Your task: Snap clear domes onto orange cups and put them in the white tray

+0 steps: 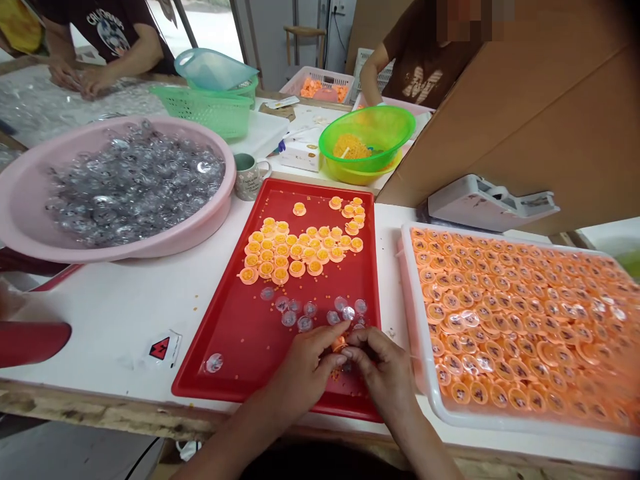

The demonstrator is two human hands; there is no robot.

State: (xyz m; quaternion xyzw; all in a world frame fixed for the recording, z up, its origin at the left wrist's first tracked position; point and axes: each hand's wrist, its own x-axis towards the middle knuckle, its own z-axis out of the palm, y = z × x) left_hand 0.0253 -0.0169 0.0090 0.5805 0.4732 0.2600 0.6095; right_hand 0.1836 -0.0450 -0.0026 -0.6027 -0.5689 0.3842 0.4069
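Observation:
Low over the near right part of a red tray [215, 347], my left hand [307, 363] pinches a small orange toy cup [339, 343]. My right hand [385, 367] meets it from the other side, thumb and finger pressed together at the cup's edge; whatever they grip is hidden. Just beyond my fingers lie several small clear round caps [305, 323]. Farther up the tray stand many orange toy cups on saucers [297, 268], filled with yellow bits. One more clear cap [214, 363] rests alone at the tray's near left.
To the left, a pink basin [210, 223] holds a heap of clear caps. A white crate [425, 363] full of capped orange cups stands at right. Behind are a mug [247, 179], a green bowl [367, 157] and a cardboard wall [500, 133]. Two people work across the table.

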